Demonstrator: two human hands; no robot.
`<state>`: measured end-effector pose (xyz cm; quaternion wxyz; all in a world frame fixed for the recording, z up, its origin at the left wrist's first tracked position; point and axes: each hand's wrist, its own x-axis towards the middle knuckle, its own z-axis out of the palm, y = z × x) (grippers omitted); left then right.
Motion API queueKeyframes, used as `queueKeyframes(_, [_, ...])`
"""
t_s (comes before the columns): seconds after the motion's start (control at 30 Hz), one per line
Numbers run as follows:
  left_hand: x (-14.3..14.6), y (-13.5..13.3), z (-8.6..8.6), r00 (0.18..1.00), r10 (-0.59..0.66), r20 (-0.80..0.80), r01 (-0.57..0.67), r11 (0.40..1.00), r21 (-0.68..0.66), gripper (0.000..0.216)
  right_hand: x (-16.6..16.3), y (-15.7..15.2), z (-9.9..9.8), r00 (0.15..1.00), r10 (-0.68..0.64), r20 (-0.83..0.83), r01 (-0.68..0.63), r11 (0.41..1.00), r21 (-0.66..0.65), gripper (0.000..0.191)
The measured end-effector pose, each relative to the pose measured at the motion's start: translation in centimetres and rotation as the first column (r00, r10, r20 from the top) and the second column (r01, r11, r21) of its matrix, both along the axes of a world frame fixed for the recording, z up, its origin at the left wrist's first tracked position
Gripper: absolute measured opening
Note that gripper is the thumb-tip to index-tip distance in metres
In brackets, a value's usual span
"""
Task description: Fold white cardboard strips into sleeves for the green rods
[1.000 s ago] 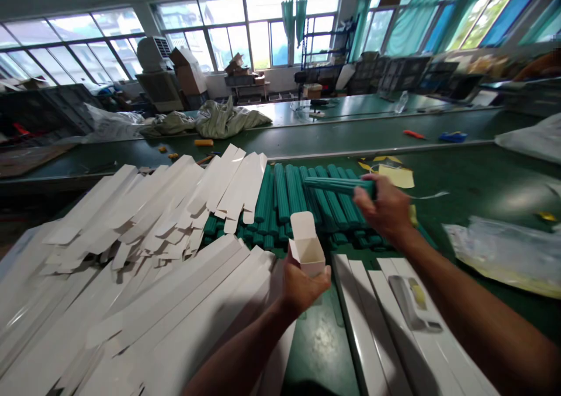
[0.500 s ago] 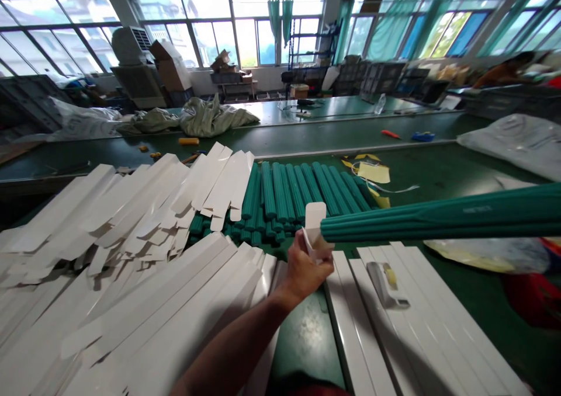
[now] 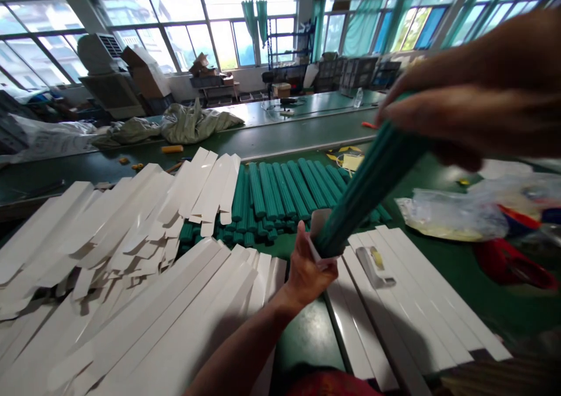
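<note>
My left hand (image 3: 308, 270) is closed around the open end of a long white carton (image 3: 319, 232), held upright near the table's front. My right hand (image 3: 477, 86), close to the camera at the upper right, grips a long teal rolled item (image 3: 368, 188). Its lower tip sits inside the carton's mouth. Behind lies a row of several more teal rolls (image 3: 280, 194) on the green table (image 3: 307, 343).
Flat white cartons (image 3: 131, 302) are heaped at the left and front. Closed white boxes (image 3: 416, 308) lie to the right with a tape dispenser (image 3: 372, 264) on them. A clear plastic bag (image 3: 456, 215) and a red thing (image 3: 512, 261) lie at the right.
My right hand took a teal roll from the row, swung it round to the right and brought its tip down into the carton held by my left hand. The camera shifted slightly.
</note>
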<state>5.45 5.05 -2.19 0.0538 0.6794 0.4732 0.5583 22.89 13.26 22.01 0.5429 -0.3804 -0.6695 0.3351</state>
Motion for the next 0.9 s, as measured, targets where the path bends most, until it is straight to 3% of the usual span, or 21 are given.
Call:
queueKeyframes(0.07, [-0.3,0.4,-0.5,0.998,0.05,-0.028,-0.047,0.995,0.086,0.102,-2.2,-0.8,0.6,0.932,0.123,0.34,-0.127,0.992,-0.01,0.047])
queueKeyframes(0.13, [-0.8,0.8,-1.1,0.995,0.09,-0.046,-0.083,0.987,0.14,0.103,-4.9,-1.7,-0.6,0.726,0.207,0.656,-0.24,0.97,-0.04,0.035])
queueKeyframes(0.2, [-1.4,1.2,-1.9,0.989,0.132,-0.06,-0.119,0.977,0.177,0.101,-6.7,-2.4,-3.1,0.668,0.184,0.721,-0.238,0.971,-0.027,0.048])
queueKeyframes(0.3, [-2.0,1.7,-3.1,0.975,0.21,-0.068,-0.191,0.958,0.213,0.1,-7.2,-2.7,-7.5,0.696,0.099,0.711,-0.113,0.993,-0.028,0.072])
queueKeyframes(0.4, [-2.5,2.1,-3.9,0.968,0.241,-0.068,-0.218,0.945,0.245,0.098,-6.4,-2.6,-11.3,0.839,0.068,0.54,-0.004,0.993,-0.12,0.064])
queueKeyframes(0.47, [-2.7,2.2,-4.3,0.975,0.195,-0.103,-0.158,0.945,0.288,0.089,-6.4,-2.9,-13.6,0.943,0.103,0.316,-0.032,0.974,-0.222,0.058])
queueKeyframes(0.53, [-2.9,2.4,-4.4,0.975,0.145,-0.17,-0.081,0.939,0.334,0.078,-7.0,-3.5,-15.7,0.987,0.146,0.071,-0.117,0.944,-0.308,0.049])
queueKeyframes(0.6, [-2.9,2.5,-4.4,0.963,0.133,-0.232,-0.041,0.931,0.362,0.075,-8.1,-4.2,-17.2,0.977,0.154,-0.145,-0.198,0.91,-0.364,0.042])
queueKeyframes(0.7, [-2.9,2.6,-3.8,0.967,0.153,-0.202,-0.086,0.948,0.306,0.093,-9.6,-4.8,-18.1,0.931,0.124,-0.343,-0.267,0.872,-0.41,0.036])
queueKeyframes(0.8, [-3.0,2.8,-2.9,0.986,0.117,-0.116,-0.089,0.97,0.225,0.1,-10.4,-4.7,-17.7,0.906,0.104,-0.411,-0.292,0.856,-0.426,0.034])
queueKeyframes(0.9, [-3.4,2.9,-2.2,0.991,0.071,-0.111,-0.041,0.966,0.255,0.088,-10.7,-4.4,-17.4,0.907,0.089,-0.412,-0.277,0.863,-0.423,0.029])
